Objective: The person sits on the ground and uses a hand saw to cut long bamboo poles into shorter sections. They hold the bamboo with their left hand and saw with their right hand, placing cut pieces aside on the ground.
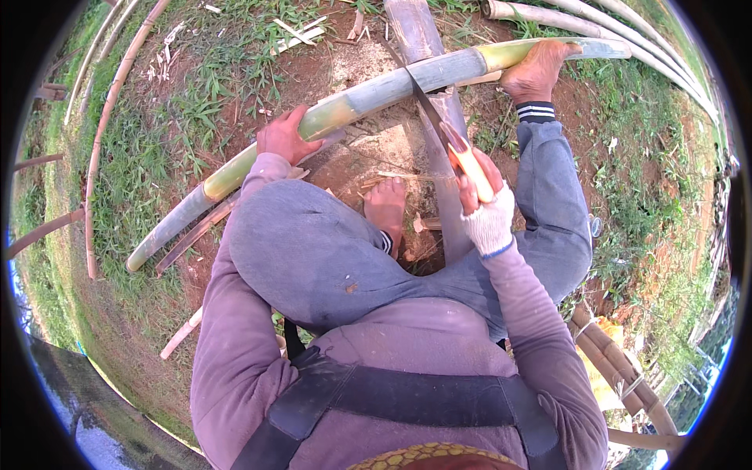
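A thick green and grey bamboo pole lies slantwise in front of me, from the lower left to the upper right. My left hand is wrapped round it left of the middle. In my right hand, partly covered by a white knit glove, I grip the pale handle of a saw. Its dark, narrow blade crosses the pole near the middle; how deep it sits I cannot tell. Beneath the pole there runs a wide grey bamboo piece. My bare right foot presses on the pole's right part.
My other bare foot rests on the soil beside the grey piece. Thin split strips and pale sawdust are scattered on the ground. Several long poles lie at the upper right, and tied bamboo is at the lower right.
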The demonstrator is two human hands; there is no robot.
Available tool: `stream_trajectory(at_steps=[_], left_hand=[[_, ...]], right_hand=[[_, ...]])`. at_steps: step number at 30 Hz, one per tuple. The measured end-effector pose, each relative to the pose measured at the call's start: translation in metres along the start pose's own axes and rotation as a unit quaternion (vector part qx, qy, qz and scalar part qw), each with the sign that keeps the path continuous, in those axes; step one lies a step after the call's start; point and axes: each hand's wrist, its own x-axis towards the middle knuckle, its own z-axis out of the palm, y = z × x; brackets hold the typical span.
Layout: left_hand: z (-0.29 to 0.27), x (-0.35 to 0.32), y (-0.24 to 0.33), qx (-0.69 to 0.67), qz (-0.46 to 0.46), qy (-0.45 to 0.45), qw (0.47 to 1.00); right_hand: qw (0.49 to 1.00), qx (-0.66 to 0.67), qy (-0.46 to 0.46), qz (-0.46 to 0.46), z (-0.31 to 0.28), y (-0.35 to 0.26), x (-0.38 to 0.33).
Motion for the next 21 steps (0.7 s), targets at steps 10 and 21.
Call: stream_trajectory(at_steps=[10, 21], left_hand=[[0.002, -0.018, -0.009, -0.021, -0.011, -0.014, 1.000], [0.002, -0.007, -0.004, -0.036, 0.023, 0.014, 0.999]], right_hand=[[0.999, -0.013, -0.030, 0.043, -0.042, -0.042, -0.044], [0.997, -0.059, 0.014, 0.055, 0.055, -0.015, 0.092]])
